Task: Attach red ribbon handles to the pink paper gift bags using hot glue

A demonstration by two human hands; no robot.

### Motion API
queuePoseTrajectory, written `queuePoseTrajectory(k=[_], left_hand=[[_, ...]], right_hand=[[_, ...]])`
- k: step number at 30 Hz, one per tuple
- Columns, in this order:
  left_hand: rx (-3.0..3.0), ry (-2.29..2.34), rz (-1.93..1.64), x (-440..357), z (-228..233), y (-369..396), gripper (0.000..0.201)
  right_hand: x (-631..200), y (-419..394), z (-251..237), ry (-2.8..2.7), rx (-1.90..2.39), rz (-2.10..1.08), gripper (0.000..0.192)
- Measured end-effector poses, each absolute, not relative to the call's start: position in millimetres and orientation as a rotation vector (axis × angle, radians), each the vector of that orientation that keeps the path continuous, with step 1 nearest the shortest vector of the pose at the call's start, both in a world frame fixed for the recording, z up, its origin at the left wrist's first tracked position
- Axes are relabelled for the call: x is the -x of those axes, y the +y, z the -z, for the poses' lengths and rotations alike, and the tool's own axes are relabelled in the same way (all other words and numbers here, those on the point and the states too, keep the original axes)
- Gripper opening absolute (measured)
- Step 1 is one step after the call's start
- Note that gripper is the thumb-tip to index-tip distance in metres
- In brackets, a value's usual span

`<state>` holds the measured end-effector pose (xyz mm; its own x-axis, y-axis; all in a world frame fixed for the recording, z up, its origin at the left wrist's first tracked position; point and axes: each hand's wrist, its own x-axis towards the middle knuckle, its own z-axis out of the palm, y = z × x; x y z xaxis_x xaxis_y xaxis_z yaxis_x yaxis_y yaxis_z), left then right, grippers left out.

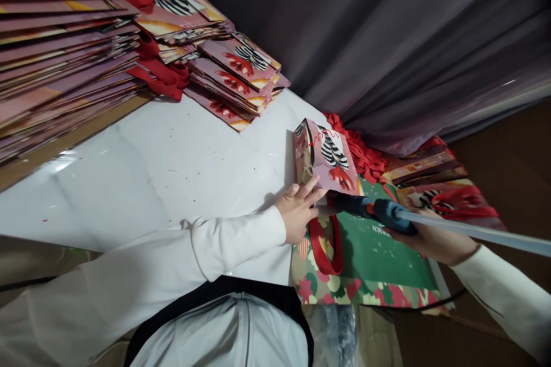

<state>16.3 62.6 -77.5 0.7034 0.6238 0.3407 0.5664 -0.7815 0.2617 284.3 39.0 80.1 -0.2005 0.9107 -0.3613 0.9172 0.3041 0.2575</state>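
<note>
At the near edge of the white table (163, 166), the left hand (299, 212) lies flat with fingers spread on the lower edge of a small pink gift bag (327, 157), pinning it rather than grasping, probably so it stays put while it is worked on. The bag lies at the table's right end, partly over a green bag (374, 252) with a red handle (325, 246). The right hand (434, 241) is wrapped around a blue glue gun (379, 211), its nozzle aimed at the pink bag's lower edge just beside the left fingertips; a clear glue stick (482, 234) juts from its back. Stacks of flat bags (64, 57) sit at the table's far side, apart from the hands. Red ribbon (361, 155) lies heaped just behind the pink bag.
</note>
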Motion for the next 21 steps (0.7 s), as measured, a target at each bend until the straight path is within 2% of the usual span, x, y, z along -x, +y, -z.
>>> queuePoseTrajectory(k=[6,15,21], left_hand=[[-2.773,0.976,-0.665,-17,79,62,0.044],[-2.762,0.962,-0.749,-20,82,56,0.045],[-2.760,0.960,-0.733,-19,80,56,0.056]], right_hand=[[-268,43,-88,1.968,-1.514,0.018,0.009],[-238,51,-90,1.940,-1.358,-0.107,0.016],[-240,54,-97,1.865,-1.483,0.089,0.013]])
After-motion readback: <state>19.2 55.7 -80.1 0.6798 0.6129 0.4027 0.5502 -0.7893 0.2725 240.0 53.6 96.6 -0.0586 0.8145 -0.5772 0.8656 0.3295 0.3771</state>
